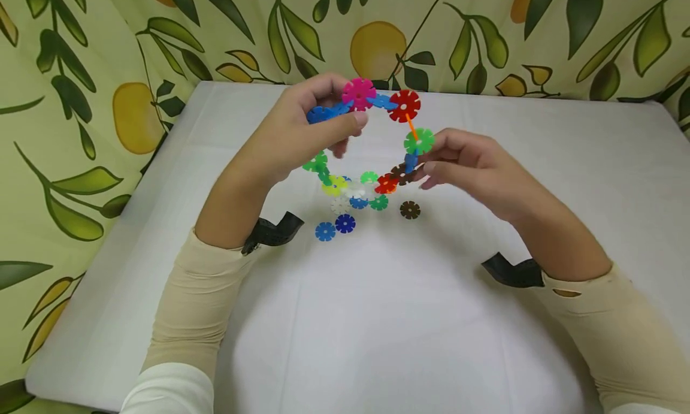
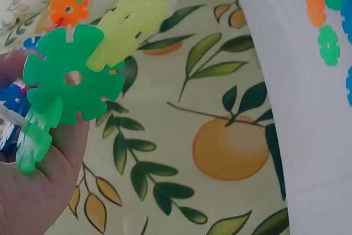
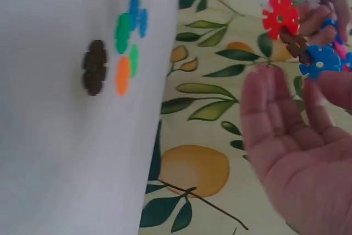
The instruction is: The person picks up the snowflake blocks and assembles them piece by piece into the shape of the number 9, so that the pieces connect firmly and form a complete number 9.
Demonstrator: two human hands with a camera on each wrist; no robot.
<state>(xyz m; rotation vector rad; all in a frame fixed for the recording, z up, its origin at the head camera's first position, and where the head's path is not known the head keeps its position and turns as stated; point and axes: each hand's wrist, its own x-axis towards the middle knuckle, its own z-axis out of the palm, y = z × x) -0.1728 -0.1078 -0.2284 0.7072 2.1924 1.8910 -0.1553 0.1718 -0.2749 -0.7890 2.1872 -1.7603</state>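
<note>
A ring of interlocked snowflake discs (image 1: 354, 100) in many colours is held up above the table. My left hand (image 1: 302, 123) grips its left side, thumb in front near the pink disc and fingers behind. In the left wrist view a green disc (image 2: 52, 78) and a pale yellow disc (image 2: 132, 26) stand out from that hand. At the ring's right side, my right hand (image 1: 480, 165) pinches close to the green disc (image 1: 426, 139) and the small blue disc (image 1: 411, 162). Its thumb shows beside a blue disc (image 3: 316, 69) in the right wrist view, with other fingers loosely extended.
Several loose discs lie on the white table (image 1: 377, 330) below the ring, among them a brown disc (image 1: 405, 214), a light blue disc (image 1: 320, 235) and a dark blue disc (image 1: 341, 227). A leaf-and-fruit patterned curtain (image 1: 188, 36) hangs behind the table's far edge.
</note>
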